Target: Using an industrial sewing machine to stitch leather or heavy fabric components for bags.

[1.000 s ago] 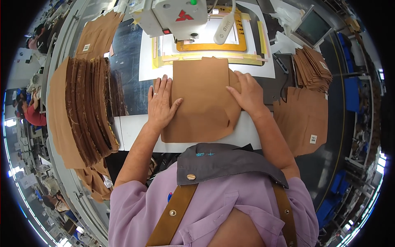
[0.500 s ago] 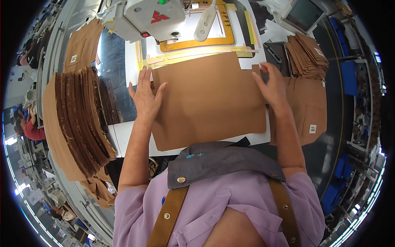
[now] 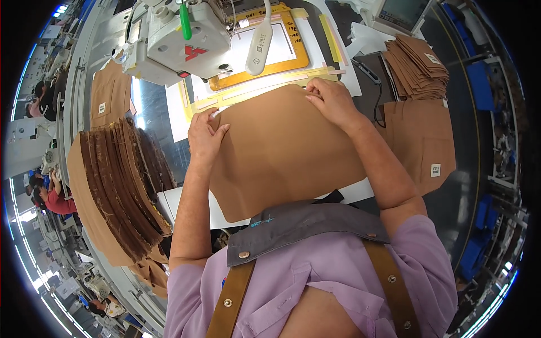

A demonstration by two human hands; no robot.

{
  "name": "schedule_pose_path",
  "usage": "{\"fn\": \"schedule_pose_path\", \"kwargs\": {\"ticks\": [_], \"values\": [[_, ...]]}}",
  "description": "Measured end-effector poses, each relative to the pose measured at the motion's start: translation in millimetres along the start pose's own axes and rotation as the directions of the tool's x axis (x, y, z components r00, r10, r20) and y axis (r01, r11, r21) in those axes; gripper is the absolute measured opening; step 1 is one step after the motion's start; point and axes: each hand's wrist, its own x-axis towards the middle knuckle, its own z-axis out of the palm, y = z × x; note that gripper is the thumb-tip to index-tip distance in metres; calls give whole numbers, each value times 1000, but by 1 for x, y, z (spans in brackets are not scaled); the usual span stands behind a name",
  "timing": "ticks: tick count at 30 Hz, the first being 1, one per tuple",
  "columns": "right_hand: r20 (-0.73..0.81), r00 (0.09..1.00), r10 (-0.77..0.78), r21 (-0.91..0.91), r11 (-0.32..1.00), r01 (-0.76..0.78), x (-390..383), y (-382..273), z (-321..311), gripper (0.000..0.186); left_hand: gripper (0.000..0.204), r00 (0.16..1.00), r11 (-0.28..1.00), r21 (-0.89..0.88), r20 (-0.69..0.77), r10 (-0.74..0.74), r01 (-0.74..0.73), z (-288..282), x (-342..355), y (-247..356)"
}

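A large brown fabric panel [image 3: 282,152] lies in front of me, its near edge by the grey flap of my apron. My left hand [image 3: 205,135] grips its far left corner, fingers curled over the edge and thumb on top. At the far right corner my right hand [image 3: 332,104] pinches the edge between thumb and bent fingers. Just beyond the panel is an orange template frame [image 3: 259,76] with yellow tape strips around it. A white sewing machine head [image 3: 189,48] stands above the frame's left side, and a pale hanging switch [image 3: 259,50] dangles over the frame.
Thick stacks of brown fabric pieces [image 3: 115,186] hang at the left. On the right lie a pile of small folded brown pieces [image 3: 414,70], a brown panel with a pocket [image 3: 422,141] and a dark-handled tool [image 3: 366,70]. A screen [image 3: 400,14] stands at the far right.
My right hand has moved left and away from me along the panel's far edge. My left hand has gone from flat to curled on the corner. The whole view has shifted slightly.
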Motion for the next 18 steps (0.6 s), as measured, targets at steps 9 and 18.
{"fn": "schedule_pose_path", "kwargs": {"ticks": [9, 18], "values": [[218, 975, 41, 424, 896, -133, 14, 5, -13, 20, 22, 985, 814, -579, 165, 52, 54, -9, 15, -29], [-32, 972, 232, 440, 876, -195, 35, 17, -6, 24, 24, 985, 781, -600, 120, -125, 172, -17, 44, -26]]}}
